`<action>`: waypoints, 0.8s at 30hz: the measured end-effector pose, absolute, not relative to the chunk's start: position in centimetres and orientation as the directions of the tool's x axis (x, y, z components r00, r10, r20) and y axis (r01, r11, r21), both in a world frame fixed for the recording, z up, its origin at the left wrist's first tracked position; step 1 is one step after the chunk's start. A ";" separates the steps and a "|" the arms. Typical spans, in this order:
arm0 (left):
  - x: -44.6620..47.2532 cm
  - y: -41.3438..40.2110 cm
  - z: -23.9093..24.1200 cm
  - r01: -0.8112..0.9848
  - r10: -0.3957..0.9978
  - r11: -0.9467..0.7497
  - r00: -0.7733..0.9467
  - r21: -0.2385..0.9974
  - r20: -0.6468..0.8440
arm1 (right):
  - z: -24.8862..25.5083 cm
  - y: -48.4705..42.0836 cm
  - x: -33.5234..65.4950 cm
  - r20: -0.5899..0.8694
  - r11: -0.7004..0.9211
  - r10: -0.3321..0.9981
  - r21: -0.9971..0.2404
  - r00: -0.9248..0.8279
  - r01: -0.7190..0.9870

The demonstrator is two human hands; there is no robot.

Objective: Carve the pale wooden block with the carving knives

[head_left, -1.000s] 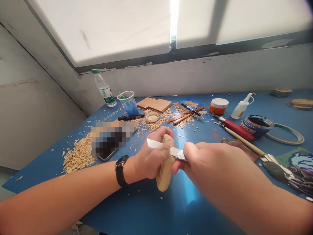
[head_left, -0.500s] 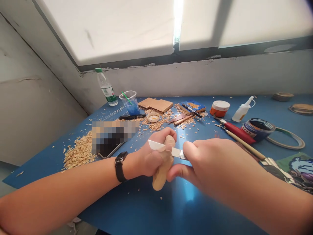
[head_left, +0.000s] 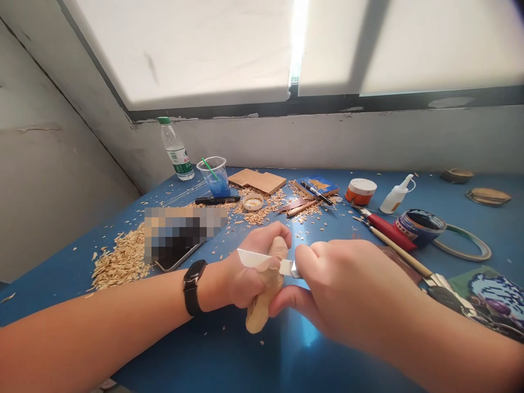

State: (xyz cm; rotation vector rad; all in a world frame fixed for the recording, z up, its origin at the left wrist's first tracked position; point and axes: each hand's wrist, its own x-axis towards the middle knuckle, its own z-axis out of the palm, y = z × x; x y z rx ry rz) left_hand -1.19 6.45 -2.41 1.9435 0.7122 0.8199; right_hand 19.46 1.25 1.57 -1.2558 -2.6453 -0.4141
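Note:
My left hand (head_left: 245, 273), with a black watch on its wrist, is closed round a pale, rounded wooden piece (head_left: 262, 305) held upright over the blue table (head_left: 229, 360). My right hand (head_left: 344, 289) is closed on a knife (head_left: 262, 261). Its handle is hidden in my fist. The flat blade lies across the upper part of the wood, tip pointing left, with my left thumb just beneath the blade.
A heap of wood shavings (head_left: 118, 262) lies at left beside a phone. Further back stand a water bottle (head_left: 175, 150), a plastic cup (head_left: 215, 177), wood boards (head_left: 257, 180) and a small jar (head_left: 360, 191). Tools, a glue bottle (head_left: 395, 195) and tape rolls (head_left: 421, 225) fill the right side.
Both hands, the wood and the knife sit a little lower and further left in the picture, and the view has tilted slightly. The grips are unchanged.

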 end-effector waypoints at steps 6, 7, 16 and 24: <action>-0.9 6.5 -2.8 0.162 0.793 -0.408 0.550 0.898 0.261 | 0.6 0.9 19.5 0.312 0.482 0.800 0.175 -0.512 0.859; -0.9 6.5 -2.9 0.157 0.796 -0.411 0.543 0.898 0.269 | 0.3 0.8 19.5 0.322 0.463 0.806 0.177 -0.496 0.868; -0.2 6.1 -3.2 0.117 0.913 -0.139 0.400 0.983 0.081 | -0.1 0.7 19.7 0.311 0.393 0.837 0.232 -0.451 0.890; 0.0 5.9 -2.8 0.043 0.916 -0.009 0.402 0.999 -0.009 | 0.6 1.1 19.6 0.305 0.449 0.821 0.179 -0.483 0.875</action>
